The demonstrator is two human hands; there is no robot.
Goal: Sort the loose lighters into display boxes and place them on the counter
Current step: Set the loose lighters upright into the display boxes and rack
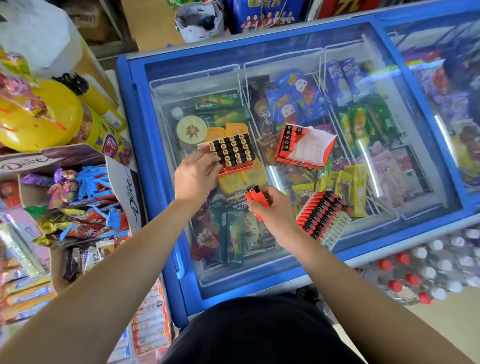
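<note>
The fingers of the left hand are curled over the near left corner of the nearly full display box, and the thumb is closed toward them. They grip this corner; I cannot tell if one single lighter is also between the fingertips. The right hand is clenched around a few red lighters. Their black tops stick out above the thumb and point away from the person.

The nearly full display box stands on the glass lid of the freezer, and the black and gold lighter heads in it point up. The right hand hovers just beside the near edge of this box, with only a narrow strip of glass between them. To the right stands the second display box, apart from the first one. It has one row of lighters along its left wall, and the rest shows white lining. A band of bare glass runs between the two boxes. Near the right hand lies a white tray with rows of red lighters, tilted, close to the near blue edge of the freezer.

Both forearms reach forward over the near edge. The left wrist is bent down to the box, with the back of the hand up. The right palm is turned to the left. Sweets crowd the left side, and water bottles stand low on the right.
</note>
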